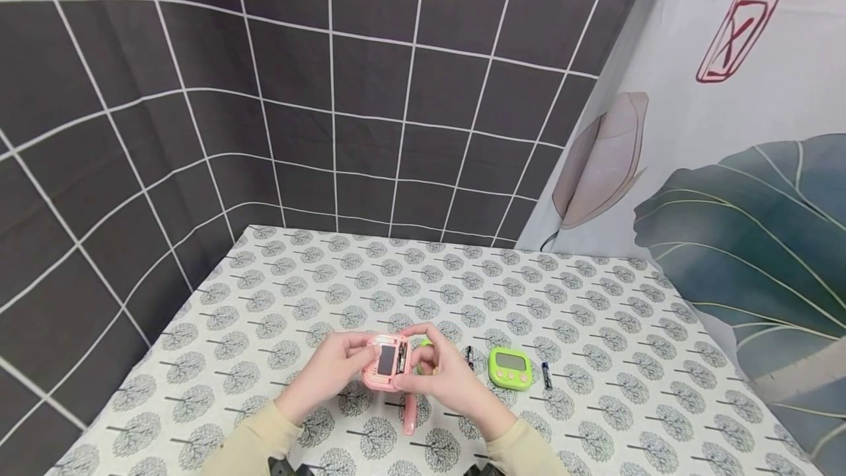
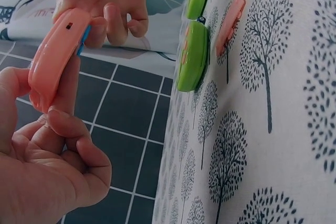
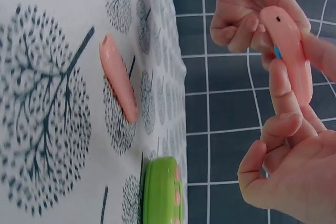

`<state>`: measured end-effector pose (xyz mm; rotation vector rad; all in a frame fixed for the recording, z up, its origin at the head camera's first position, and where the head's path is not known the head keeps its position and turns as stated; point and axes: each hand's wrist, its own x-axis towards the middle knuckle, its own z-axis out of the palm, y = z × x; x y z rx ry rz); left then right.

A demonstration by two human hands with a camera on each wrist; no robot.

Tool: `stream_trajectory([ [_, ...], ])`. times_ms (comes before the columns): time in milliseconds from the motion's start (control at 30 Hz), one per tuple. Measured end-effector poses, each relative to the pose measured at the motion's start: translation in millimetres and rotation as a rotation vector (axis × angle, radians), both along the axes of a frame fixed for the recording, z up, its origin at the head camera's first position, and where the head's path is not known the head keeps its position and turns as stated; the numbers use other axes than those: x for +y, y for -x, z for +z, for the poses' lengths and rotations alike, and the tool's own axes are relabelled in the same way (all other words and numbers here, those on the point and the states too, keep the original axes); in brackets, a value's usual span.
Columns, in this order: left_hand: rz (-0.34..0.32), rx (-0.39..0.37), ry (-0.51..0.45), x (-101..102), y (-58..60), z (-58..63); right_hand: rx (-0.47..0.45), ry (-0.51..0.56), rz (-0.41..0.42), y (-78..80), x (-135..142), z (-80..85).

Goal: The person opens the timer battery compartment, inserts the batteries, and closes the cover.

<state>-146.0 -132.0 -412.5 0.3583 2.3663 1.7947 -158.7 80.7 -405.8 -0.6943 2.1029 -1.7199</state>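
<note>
Both hands hold a pink handheld device, a digital timer by its look, above the cloth. Its upturned face carries a dark rectangle and a narrow slot with a battery in it. My left hand grips the left edge, thumb on top. On the right edge, my right hand pinches the device between thumb and fingers. In the right wrist view the pink casing stands edge-on, with a bit of blue underneath. A loose pink cover piece lies on the cloth below the hands.
To the right lies a green digital timer with a grey screen and buttons. Loose batteries flank it, one battery on its right and another battery on its left. A second green object is partly hidden behind my right hand.
</note>
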Motion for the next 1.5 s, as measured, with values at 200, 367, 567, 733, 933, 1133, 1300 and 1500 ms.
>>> stream_trajectory([
  [200,0.014,0.017,0.024,0,0.3,-1.1,0.003,0.002,-0.018,0.7,-1,-2.5],
  [367,0.025,0.014,0.018,0,1.8,-3.0,0.038,-0.027,-0.064,0.2,-3,-3.6],
  [567,0.063,-0.006,0.013,1,3.5,-5.4,0.089,-0.091,-0.128,-1.4,-5,-3.8],
  [733,0.078,0.008,0.021,0,3.9,-6.9,0.136,-0.137,-0.142,-0.4,-5,-7.4],
  [933,0.115,0.018,0.04,0,4.0,-8.6,0.192,-0.206,-0.151,0.5,-5,-13.0],
  [1133,0.195,-0.001,0.068,1,3.5,-9.2,0.205,-0.285,-0.134,2.1,-3,-19.5],
  [1300,0.197,0.012,0.065,-1,2.2,-8.6,0.253,-0.385,-0.067,0.3,0,-24.3],
  [1500,0.186,0.01,0.057,-1,1.0,-8.3,0.256,-0.536,-0.032,-7.4,0,-23.8],
])
